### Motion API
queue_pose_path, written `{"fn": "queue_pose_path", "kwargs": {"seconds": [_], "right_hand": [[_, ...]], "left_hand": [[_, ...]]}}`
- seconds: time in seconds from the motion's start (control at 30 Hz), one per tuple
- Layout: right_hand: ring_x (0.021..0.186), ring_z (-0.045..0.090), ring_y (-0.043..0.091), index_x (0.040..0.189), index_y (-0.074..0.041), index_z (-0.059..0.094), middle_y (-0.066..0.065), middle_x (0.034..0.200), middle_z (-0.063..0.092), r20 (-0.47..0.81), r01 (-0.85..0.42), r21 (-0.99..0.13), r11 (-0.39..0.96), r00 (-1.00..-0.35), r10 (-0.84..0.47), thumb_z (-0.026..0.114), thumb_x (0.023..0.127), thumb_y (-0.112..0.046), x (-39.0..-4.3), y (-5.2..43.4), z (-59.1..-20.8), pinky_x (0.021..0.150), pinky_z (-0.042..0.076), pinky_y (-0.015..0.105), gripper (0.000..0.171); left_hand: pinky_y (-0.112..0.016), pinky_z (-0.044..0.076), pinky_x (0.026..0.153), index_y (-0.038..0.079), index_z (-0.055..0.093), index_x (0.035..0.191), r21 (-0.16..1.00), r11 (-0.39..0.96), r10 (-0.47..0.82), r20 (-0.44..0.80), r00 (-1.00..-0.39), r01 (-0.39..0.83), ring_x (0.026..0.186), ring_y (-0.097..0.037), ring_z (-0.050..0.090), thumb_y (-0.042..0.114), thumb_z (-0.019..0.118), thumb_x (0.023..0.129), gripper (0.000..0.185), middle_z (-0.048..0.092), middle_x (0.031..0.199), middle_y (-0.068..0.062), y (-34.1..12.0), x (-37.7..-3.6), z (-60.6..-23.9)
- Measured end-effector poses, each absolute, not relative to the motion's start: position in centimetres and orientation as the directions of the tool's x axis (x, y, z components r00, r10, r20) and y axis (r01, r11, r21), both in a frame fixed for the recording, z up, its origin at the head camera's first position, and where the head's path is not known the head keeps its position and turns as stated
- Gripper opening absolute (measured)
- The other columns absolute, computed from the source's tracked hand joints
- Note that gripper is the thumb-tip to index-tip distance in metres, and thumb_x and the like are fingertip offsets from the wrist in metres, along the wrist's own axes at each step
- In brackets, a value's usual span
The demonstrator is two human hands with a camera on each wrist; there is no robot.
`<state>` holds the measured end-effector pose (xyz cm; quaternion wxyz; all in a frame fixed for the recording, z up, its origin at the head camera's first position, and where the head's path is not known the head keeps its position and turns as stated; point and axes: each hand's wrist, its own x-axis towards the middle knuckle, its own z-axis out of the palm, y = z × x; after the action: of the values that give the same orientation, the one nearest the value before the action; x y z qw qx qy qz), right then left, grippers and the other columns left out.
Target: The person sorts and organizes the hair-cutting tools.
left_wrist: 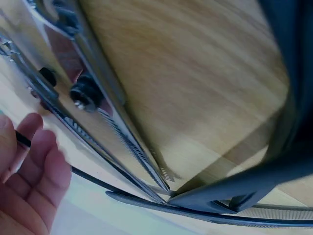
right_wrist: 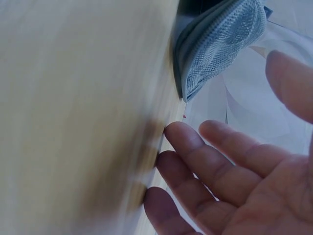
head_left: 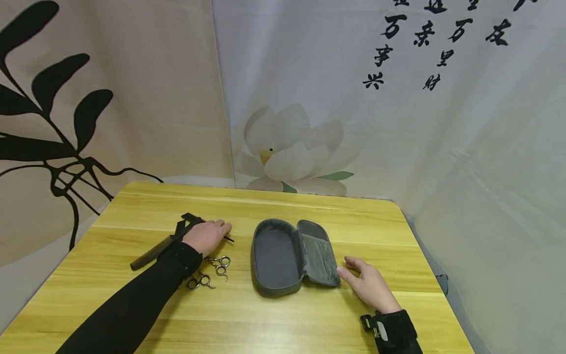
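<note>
In the head view my left hand is over the left side of the table, its thumb and fingers pinching the thin black tail of a comb. The comb's fine teeth show low in the left wrist view. Two pairs of hairdressing scissors lie beside that wrist, their toothed blades visible close up. An unzipped grey case lies spread flat, with a mesh pocket in its lid. Just right of the lid is my right hand, fingers relaxed and holding nothing.
A long dark tool lies left of the left hand, with other black pieces partly hidden by it; their kind is unclear. Behind the wooden table hangs a printed cloth.
</note>
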<state>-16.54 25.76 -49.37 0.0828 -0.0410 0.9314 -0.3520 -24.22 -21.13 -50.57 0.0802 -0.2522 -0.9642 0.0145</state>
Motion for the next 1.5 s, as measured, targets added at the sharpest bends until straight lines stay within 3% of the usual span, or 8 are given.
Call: {"fn": "queue_pose_path", "kwargs": {"seconds": [0.17,0.4,0.57,0.8,1.03,1.3,1.5], "right_hand": [[0.137,0.063,0.040,0.154,0.000,0.053,0.019,0.147,0.066,-0.118,-0.023,-0.661,0.750,-0.984,-0.134,0.064,0.107,-0.047,-16.6,25.8,-49.3,0.115,0.050,0.059,0.068],[0.136,0.063,0.040,0.154,0.000,0.054,0.019,0.145,0.067,-0.114,-0.025,-0.662,0.749,-0.984,-0.134,0.065,0.106,-0.048,-16.7,25.9,-49.4,0.115,0.050,0.059,0.068],[0.135,0.064,0.039,0.154,0.000,0.054,0.019,0.144,0.068,-0.115,-0.019,-0.669,0.743,-0.985,-0.129,0.065,0.107,-0.047,-16.7,26.0,-49.4,0.114,0.050,0.059,0.067],[0.134,0.065,0.039,0.153,-0.001,0.055,0.018,0.142,0.069,-0.105,-0.011,-0.686,0.728,-0.988,-0.114,0.063,0.108,-0.043,-16.8,26.2,-49.4,0.113,0.051,0.059,0.062],[0.134,0.065,0.038,0.153,-0.002,0.055,0.017,0.142,0.069,-0.107,-0.009,-0.689,0.725,-0.988,-0.114,0.063,0.108,-0.043,-16.9,26.3,-49.5,0.113,0.051,0.058,0.062],[0.133,0.065,0.039,0.153,-0.001,0.055,0.018,0.144,0.068,-0.109,0.000,-0.707,0.707,-0.988,-0.108,0.061,0.109,-0.044,-16.6,26.3,-49.3,0.112,0.052,0.057,0.061],[0.129,0.068,0.033,0.150,-0.003,0.059,0.015,0.138,0.072,-0.046,0.000,-0.762,0.648,-0.997,-0.054,0.060,0.110,-0.045,-16.2,26.0,-48.8,0.108,0.057,0.049,0.058]], "left_hand": [[-0.036,0.056,0.069,0.011,0.061,0.117,0.080,0.883,0.455,0.094,-0.886,0.462,0.078,-0.018,0.067,0.001,0.053,0.109,0.015,0.073,0.100,-0.007,-20.6,-23.9,-49.0],[-0.041,0.057,0.088,0.014,0.062,0.126,0.322,0.879,0.351,0.058,-0.934,0.350,0.101,-0.020,0.070,0.012,0.041,0.116,0.024,0.075,0.123,-0.006,-19.9,-23.4,-48.2],[-0.045,0.057,0.095,0.017,0.066,0.124,0.470,0.823,0.315,0.088,-0.945,0.318,0.112,-0.023,0.071,0.016,0.042,0.117,0.025,0.075,0.125,-0.006,-19.4,-23.1,-47.5],[-0.041,0.062,0.095,0.014,0.073,0.119,0.390,0.780,0.423,0.248,-0.872,0.489,0.111,-0.023,0.074,0.008,0.061,0.108,0.018,0.077,0.117,-0.005,-18.2,-21.9,-46.2],[-0.035,0.062,0.093,0.015,0.074,0.121,0.371,0.743,0.485,0.274,-0.831,0.556,0.111,-0.020,0.074,0.004,0.064,0.105,0.022,0.076,0.118,-0.001,-16.5,-20.3,-44.7],[-0.031,0.063,0.093,0.017,0.072,0.125,0.273,0.727,0.557,0.303,-0.773,0.631,0.111,-0.017,0.073,-0.004,0.070,0.099,0.033,0.072,0.121,0.000,-15.2,-18.8,-44.0],[-0.031,0.063,0.094,0.014,0.072,0.127,0.150,0.714,0.613,0.341,-0.713,0.684,0.113,-0.019,0.072,-0.008,0.073,0.095,0.039,0.071,0.122,-0.003,-14.4,-18.1,-43.5]]}}
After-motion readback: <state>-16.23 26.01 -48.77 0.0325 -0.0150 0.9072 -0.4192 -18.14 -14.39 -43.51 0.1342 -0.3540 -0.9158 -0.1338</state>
